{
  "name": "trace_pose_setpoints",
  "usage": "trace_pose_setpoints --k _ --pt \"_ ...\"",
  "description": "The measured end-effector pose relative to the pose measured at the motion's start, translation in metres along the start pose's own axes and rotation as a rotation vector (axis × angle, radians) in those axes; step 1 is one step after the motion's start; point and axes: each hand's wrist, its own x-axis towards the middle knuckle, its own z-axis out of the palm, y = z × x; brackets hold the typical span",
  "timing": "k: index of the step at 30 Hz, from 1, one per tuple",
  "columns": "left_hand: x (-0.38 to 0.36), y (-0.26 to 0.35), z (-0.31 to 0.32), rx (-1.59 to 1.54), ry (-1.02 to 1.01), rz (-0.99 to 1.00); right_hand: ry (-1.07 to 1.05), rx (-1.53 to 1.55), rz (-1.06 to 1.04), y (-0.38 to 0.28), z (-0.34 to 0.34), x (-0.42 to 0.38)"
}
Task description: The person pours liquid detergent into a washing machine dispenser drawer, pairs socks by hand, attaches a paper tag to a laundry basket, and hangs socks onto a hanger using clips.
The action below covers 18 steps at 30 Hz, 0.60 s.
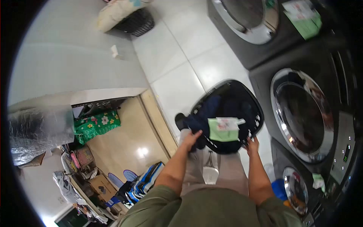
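Observation:
A black laundry basket [258, 109] is in front of my legs, loaded with dark navy clothes [215, 108]. Some dark cloth hangs over its left side. On top of the clothes lies a light green slip [223, 135] with a white and red printed paper [227, 123]. My left hand [192, 139] is closed at the near left side of the basket, by the overhanging cloth; its fingertips are partly hidden. At the near right rim, my right hand [251, 143] has its fingers curled around the edge.
Dark front-loading machines [302, 117] line the right side, one bearing a green slip [307, 26]. Another black basket [140, 23] holding a pale bundle stands at the far wall. To the left, a doorway sill [153, 113] borders a room with boxes [104, 187] and bags.

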Motion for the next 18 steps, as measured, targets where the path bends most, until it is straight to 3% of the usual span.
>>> trace_pose_setpoints --k 1,4,9,11,12,15,18 --pt "0.007 0.003 -0.002 -0.145 -0.032 0.030 0.023 0.029 0.107 -0.027 0.010 -0.028" --pt "0.002 0.043 -0.021 -0.226 -0.080 -0.210 0.026 0.094 0.122 -0.039 0.029 -0.035" --pt "0.042 0.035 -0.063 -0.395 0.023 -0.129 0.024 -0.001 0.020 -0.058 0.103 -0.020" --pt "0.064 0.038 -0.101 -0.473 0.000 -0.082 -0.010 0.020 0.038 -0.069 0.152 -0.016" --pt "0.056 0.074 -0.128 -0.506 0.098 -0.118 -0.056 -0.033 0.029 -0.077 0.183 -0.013" --pt "0.119 0.060 -0.206 -0.608 0.103 -0.028 -0.138 -0.082 0.015 -0.097 0.289 0.001" --pt "0.093 0.097 -0.282 -0.722 0.214 0.141 -0.168 -0.041 -0.023 -0.118 0.414 0.017"
